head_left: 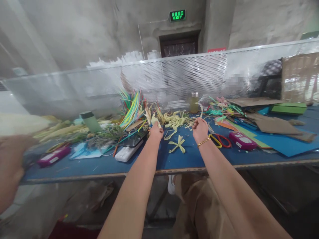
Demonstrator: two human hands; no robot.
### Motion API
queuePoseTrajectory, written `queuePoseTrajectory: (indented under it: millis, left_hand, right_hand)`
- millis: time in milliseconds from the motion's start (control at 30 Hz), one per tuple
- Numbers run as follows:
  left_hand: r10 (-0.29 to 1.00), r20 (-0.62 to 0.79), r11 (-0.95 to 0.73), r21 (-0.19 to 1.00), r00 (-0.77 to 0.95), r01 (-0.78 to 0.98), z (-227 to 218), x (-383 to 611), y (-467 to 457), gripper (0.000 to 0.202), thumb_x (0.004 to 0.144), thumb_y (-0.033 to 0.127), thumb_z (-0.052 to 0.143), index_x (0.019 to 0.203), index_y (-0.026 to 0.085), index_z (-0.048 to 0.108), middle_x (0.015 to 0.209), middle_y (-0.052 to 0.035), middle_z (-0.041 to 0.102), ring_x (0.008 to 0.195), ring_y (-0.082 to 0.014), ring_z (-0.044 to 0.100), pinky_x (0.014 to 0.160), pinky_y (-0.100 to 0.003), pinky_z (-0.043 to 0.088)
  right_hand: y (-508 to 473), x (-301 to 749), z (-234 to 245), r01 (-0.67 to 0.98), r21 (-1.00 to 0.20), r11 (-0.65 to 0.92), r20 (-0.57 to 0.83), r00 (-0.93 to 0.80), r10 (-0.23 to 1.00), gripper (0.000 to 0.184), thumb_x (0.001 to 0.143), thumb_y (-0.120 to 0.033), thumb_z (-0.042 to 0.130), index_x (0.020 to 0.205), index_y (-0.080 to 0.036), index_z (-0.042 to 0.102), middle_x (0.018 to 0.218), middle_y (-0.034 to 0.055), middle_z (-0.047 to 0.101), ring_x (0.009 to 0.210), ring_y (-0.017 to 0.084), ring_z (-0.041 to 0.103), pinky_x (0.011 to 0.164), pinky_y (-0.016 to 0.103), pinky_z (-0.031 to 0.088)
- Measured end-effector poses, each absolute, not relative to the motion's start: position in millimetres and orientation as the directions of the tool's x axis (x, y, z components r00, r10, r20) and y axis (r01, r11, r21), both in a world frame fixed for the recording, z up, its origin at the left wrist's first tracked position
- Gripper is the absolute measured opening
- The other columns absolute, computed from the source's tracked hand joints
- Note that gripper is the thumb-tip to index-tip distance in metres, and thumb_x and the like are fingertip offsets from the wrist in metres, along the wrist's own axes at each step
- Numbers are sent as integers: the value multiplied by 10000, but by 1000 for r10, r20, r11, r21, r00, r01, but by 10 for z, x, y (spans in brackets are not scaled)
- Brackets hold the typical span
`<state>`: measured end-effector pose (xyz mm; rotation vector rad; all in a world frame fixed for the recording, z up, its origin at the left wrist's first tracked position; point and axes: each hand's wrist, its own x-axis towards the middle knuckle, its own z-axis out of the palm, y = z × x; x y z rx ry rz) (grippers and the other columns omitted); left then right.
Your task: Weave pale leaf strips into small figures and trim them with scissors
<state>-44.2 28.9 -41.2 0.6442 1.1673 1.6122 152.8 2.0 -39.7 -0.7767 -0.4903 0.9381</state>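
Over the middle of the blue table, my left hand point(156, 131) is closed round a small bundle of pale corn husk point(149, 117), which sticks up above the fingers. To its right, my right hand point(200, 129) pinches a thin, curled husk strip point(201, 109) that rises from the fingertips. Between the two forearms a tied husk bow point(177, 145) lies flat on the tabletop. Behind it spreads a loose heap of pale yellow husk strips point(176, 120). Fine detail in both hands is blurred.
At left, a co-worker's blurred hand point(11, 166) is near a pale sheet. Around me are a white power bank point(128, 153), colourful pipe cleaners point(133, 106), red-handled scissors point(224, 140), magenta devices, a jar point(194, 103), and blue card point(286, 146). A perforated screen point(211, 74) stands behind.
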Motion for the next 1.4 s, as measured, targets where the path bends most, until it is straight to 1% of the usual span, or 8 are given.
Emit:
queuePoseTrajectory:
  millis: [133,300,400,500,600,733,900,1400]
  left_hand:
    - [948,-52,-93,899,-314,-429,-403,-379,262,215,817,370,639,782,184,538,541,70,430,394,-34,361,385,-155,252]
    - [976,215,-218,942,-41,-254,-451,-218,175,338,647,408,785,803,150,632,625,7,590,513,-99,501,503,-230,398]
    - [949,296,-293,955,109,-39,-450,-182,99,324,658,432,767,759,144,659,563,14,554,525,-115,482,526,-245,383]
    - [926,311,-346,926,215,149,-429,-174,50,326,650,447,762,664,145,640,485,44,449,492,-99,406,501,-236,313]
    - [918,274,-357,886,285,296,-411,-169,51,364,629,461,762,573,149,584,469,59,409,473,-80,342,487,-232,256]
    - [905,229,-370,838,358,400,-396,-155,88,374,631,482,745,553,145,603,488,37,499,468,-83,373,484,-235,261]
    - [884,176,-357,852,433,383,-403,-153,112,341,619,473,750,661,138,708,578,-18,628,508,-112,484,499,-241,334]
    - [825,63,-200,962,562,187,-382,-175,-42,308,577,307,812,847,190,719,761,-34,719,788,-195,676,701,-281,495]
  right_hand:
    - [67,1508,-487,-349,-886,305,82,529,844,154,709,-233,648,664,-198,505,536,-62,494,479,82,422,466,201,330]
    - [44,1385,-561,122,-948,294,318,375,871,283,495,-258,814,674,-198,604,729,3,633,777,169,561,680,260,425]
    - [-11,1299,-538,11,-913,408,402,200,894,234,629,-381,737,714,-195,624,776,8,646,799,162,561,713,263,428]
    - [-43,1249,-524,-72,-901,429,420,106,901,306,676,-444,689,593,-182,554,605,-26,546,665,133,502,629,242,390]
    - [-26,1247,-535,-88,-898,431,395,268,879,385,669,-470,683,525,-185,468,508,-59,410,571,101,393,550,236,318]
    - [1,1258,-535,-223,-880,420,307,408,860,328,658,-456,689,617,-172,528,555,-56,461,558,91,392,531,232,329]
    - [-31,1255,-480,-348,-848,399,210,470,857,317,693,-438,680,631,-183,502,546,-47,465,530,96,425,514,241,377]
    - [-20,1294,-468,-410,-839,359,170,429,887,296,691,-410,704,635,-190,514,522,-55,438,466,84,369,444,240,337]
